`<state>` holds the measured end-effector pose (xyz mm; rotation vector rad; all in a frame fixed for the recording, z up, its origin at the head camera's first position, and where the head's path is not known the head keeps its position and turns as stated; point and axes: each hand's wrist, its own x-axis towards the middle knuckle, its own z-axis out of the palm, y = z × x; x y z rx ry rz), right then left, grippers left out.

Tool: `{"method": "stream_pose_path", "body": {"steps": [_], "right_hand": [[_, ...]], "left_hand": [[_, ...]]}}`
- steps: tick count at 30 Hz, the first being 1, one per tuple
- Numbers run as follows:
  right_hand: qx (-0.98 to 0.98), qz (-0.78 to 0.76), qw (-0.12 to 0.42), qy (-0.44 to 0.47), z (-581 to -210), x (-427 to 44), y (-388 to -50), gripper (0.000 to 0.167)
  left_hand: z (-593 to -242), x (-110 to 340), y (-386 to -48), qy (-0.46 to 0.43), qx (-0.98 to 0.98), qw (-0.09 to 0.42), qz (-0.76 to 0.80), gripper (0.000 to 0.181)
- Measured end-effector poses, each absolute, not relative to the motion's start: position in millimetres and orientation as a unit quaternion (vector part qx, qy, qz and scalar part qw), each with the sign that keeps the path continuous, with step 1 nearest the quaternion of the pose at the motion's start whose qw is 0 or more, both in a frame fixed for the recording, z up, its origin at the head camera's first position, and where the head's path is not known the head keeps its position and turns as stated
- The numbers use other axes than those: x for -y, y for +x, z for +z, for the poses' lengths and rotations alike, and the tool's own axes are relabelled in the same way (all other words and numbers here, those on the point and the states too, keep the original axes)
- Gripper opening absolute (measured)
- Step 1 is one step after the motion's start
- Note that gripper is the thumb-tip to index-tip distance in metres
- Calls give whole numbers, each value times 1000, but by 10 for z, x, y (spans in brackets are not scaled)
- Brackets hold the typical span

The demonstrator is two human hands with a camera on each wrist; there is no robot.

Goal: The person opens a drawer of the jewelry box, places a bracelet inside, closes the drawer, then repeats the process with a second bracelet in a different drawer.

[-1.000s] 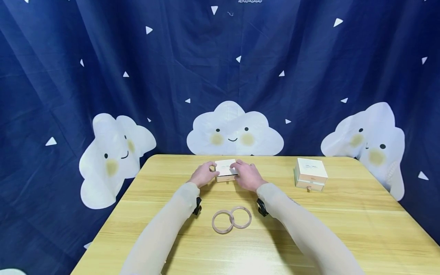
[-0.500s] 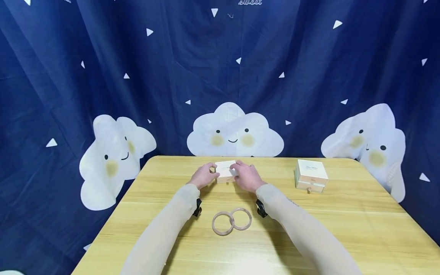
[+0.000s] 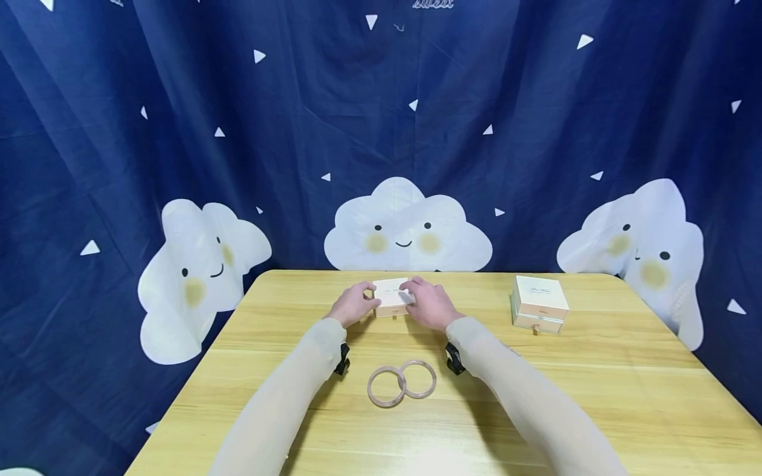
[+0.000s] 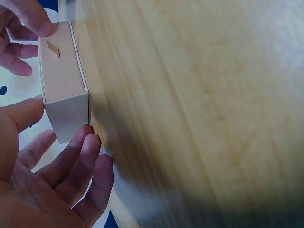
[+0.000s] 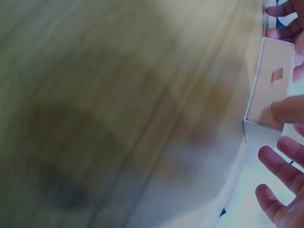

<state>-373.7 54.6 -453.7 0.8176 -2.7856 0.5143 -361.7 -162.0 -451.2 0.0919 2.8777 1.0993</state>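
Note:
A small pale box [image 3: 389, 291] with faint lettering on top sits near the table's far edge, between both hands. My left hand [image 3: 351, 305] grips its left end, thumb at the front edge, the other fingers around the end. From the right, my right hand [image 3: 432, 307] holds it, index finger on top and thumb pressing the front. The pink drawer front [image 4: 61, 78] lies flush in its white sleeve, and a short ribbon tab [image 5: 277, 75] sticks out of it. The box's back is hidden.
Two pinkish bangles, a left one [image 3: 385, 404] and a right one [image 3: 434, 378], lie overlapping nearer the body. A larger pale box [image 3: 540, 301] with a drawer stands at the right. A dark blue cloud-print curtain [image 3: 286, 132] hangs behind the wooden table [image 3: 286, 297].
A dark line along the small box's front top edge, visible one second ago, is gone. The view tilted slightly. Both hands stay nearly in place.

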Motion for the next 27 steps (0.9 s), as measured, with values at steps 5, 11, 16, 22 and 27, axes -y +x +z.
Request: {"method": "stream_pose_path", "body": {"steps": [5, 11, 16, 22, 27], "right_hand": [[936, 210, 85, 271, -4501, -604, -3744, 48], [925, 267, 59, 265, -4500, -667, -3758, 45], [912, 321, 27, 254, -4550, -698, -3803, 51], [905, 341, -27, 252, -4607, -746, -3850, 62], [905, 335, -41, 258, -4599, -753, -3842, 61]], "left_hand": [[-4513, 1629, -3618, 31, -933, 30, 358, 45], [-4502, 1637, -3603, 33, -933, 30, 358, 46], [-4485, 1635, -3591, 33, -932, 34, 360, 45], [-4503, 1640, -3605, 38, -931, 31, 362, 44], [-4539, 1654, -3631, 41, -927, 27, 372, 45]]}}
